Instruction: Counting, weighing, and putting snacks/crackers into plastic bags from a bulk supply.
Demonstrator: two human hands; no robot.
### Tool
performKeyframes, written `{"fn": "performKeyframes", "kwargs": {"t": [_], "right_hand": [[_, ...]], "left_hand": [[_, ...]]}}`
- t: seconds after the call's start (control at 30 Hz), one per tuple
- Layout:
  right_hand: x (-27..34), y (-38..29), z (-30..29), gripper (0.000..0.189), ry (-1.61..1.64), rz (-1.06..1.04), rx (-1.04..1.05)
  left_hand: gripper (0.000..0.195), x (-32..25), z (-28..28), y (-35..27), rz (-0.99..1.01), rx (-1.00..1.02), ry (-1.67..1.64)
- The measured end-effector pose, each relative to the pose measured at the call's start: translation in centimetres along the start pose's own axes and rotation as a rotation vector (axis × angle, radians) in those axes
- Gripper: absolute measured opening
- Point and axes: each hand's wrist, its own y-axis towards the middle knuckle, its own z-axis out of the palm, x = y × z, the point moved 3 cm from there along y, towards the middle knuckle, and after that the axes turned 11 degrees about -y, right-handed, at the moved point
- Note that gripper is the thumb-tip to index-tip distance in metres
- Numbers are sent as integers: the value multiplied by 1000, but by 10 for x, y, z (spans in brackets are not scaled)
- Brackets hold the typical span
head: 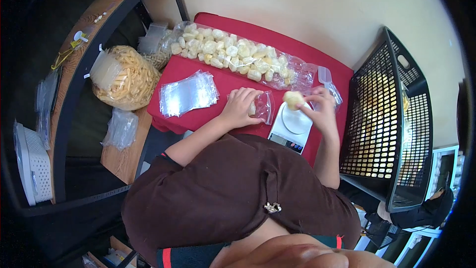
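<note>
My left hand (243, 107) rests over a small clear zip bag (264, 108) on the red cloth, its fingers curled around the bag's left part, where a pale piece shows. Between the fingertips of my right hand (320, 109) is a pale yellow, rounded lump (293, 100), held above the round plate of a white digital scale (296, 119). To the left of my left hand lies a fanned stack of clear zip bags (189, 93). A long clear plastic bag of pale yellow lumps (232, 53) stretches across the far part of the table.
A black perforated crate (372, 126) with yellowish contents stands at the right. A clear scoop (325, 76) lies near the table's right end. At the left are a large bag of beige strips (128, 78), a wooden shelf (70, 82), and a white perforated basket (35, 163).
</note>
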Motion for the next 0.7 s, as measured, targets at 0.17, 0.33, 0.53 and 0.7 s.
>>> {"fn": "performKeyframes", "kwargs": {"t": [0.17,0.33,0.53,0.7], "right_hand": [[53,-5,20,30,-83,-43,78],[62,-3,31,32,1,-87,81],[62,-10,31,29,-3,-41,47],[60,-11,41,30,-6,-52,95]], "left_hand": [[90,-9,-4,-1,4,11,57],[98,-18,-2,-5,-97,23,37],[87,-9,-3,-6,54,-90,15],[73,-21,-3,-3,151,-87,11]]}}
